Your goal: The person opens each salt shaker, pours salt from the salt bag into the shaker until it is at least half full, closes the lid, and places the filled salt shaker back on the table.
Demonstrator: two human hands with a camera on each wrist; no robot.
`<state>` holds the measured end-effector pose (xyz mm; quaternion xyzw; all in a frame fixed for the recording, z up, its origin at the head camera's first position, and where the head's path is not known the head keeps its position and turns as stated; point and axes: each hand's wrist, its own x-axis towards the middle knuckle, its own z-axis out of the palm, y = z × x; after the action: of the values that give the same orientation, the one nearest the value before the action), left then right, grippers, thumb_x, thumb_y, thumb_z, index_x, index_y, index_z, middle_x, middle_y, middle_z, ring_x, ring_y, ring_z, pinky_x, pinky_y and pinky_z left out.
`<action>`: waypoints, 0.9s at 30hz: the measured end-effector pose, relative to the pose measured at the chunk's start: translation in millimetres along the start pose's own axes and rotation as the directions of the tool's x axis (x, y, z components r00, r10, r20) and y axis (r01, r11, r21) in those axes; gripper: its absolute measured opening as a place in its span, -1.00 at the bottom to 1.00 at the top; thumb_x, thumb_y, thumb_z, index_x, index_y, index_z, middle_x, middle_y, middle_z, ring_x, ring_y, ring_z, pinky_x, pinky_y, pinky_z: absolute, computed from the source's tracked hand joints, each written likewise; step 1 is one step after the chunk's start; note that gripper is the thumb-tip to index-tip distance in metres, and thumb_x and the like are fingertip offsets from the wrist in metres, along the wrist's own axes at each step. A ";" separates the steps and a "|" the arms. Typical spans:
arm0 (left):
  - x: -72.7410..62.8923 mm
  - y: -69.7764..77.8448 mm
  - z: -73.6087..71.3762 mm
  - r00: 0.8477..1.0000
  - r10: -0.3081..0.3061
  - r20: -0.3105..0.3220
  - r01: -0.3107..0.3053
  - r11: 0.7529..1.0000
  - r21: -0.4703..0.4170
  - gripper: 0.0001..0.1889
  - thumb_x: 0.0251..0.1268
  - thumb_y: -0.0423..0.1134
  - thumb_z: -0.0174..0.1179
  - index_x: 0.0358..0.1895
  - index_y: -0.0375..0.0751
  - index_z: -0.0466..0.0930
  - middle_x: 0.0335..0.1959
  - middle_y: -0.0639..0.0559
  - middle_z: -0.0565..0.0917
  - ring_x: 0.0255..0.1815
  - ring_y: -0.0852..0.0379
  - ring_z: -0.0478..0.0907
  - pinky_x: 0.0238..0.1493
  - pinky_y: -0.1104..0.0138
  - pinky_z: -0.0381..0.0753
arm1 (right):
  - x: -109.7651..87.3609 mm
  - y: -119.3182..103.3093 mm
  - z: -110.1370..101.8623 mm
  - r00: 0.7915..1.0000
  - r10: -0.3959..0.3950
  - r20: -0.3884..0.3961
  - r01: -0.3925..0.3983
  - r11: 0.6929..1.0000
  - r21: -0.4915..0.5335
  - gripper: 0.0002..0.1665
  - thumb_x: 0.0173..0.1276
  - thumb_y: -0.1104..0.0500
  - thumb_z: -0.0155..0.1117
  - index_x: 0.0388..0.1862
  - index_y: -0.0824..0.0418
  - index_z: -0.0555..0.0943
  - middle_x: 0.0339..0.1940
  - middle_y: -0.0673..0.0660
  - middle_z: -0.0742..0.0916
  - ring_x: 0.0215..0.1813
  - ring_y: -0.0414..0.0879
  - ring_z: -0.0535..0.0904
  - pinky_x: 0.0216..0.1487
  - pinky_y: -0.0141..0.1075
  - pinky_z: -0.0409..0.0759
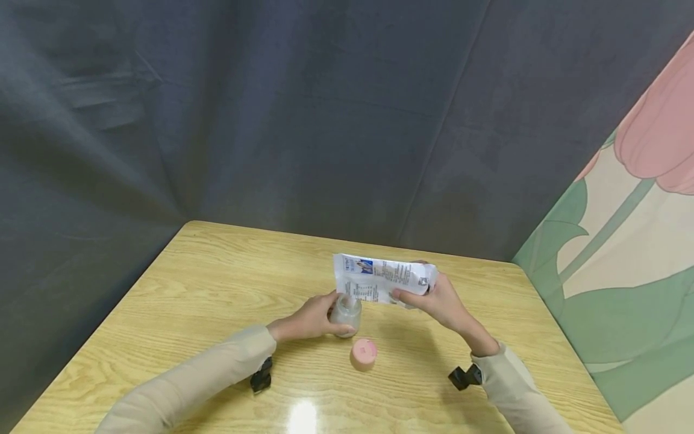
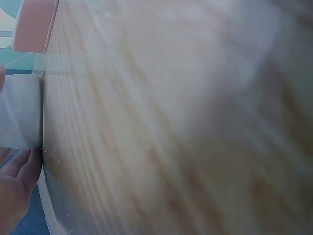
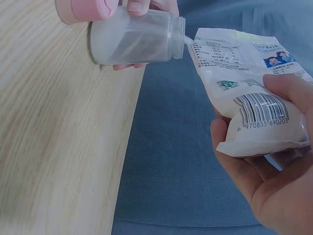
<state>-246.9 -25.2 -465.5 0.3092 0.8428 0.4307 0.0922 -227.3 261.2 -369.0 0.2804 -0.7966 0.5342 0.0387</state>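
Observation:
A clear glass jar [image 3: 142,39] stands on the table with white grains in its lower part. My left hand [image 1: 313,316] grips it round the side, fingers behind and thumb in front. With my right hand [image 1: 441,301] I hold a white printed bag [image 1: 379,278], tilted so its corner is over the jar's mouth. A thin white stream of grains runs from that corner into the jar in the right wrist view. Thumb and fingers clasp the bag's bulging end near the barcode. In the left wrist view the jar [image 2: 22,112] shows only in part.
A pink lid [image 1: 364,352] lies on the table [image 1: 228,265] in front of the jar, close to my left hand. Behind the table hangs a dark curtain [image 1: 303,120]; a flower-painted wall [image 1: 623,271] is at the right.

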 end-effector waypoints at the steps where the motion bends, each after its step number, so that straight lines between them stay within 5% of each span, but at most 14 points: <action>1: 0.1 -0.3 0.0 1.000 0.002 -0.001 -0.002 1.000 0.002 -0.23 0.12 0.14 0.43 0.29 -0.26 0.41 0.02 -0.01 0.63 -0.05 0.18 0.60 -0.04 0.37 0.59 | -0.2 0.4 0.2 1.000 -0.002 -0.001 0.002 1.000 -0.002 -0.52 0.18 0.39 0.48 0.08 0.30 0.55 -0.06 0.26 0.74 -0.17 -0.02 0.73 -0.43 -0.15 0.70; 27: -1.0 -2.8 0.0 1.000 0.022 0.004 -0.022 0.999 0.029 -0.26 0.14 0.11 0.44 0.29 -0.22 0.41 0.03 -0.01 0.63 -0.03 0.17 0.60 0.00 0.34 0.58 | -2.0 -1.0 3.0 1.000 -0.010 -0.013 0.010 1.000 0.013 -0.43 0.18 0.42 0.47 0.11 0.33 0.42 -0.05 0.28 0.72 -0.19 0.02 0.73 -0.47 -0.14 0.69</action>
<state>-247.4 -27.0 -467.7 0.3207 0.8452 0.4190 0.0846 -224.4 259.1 -370.2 0.2811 -0.7915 0.5408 0.0447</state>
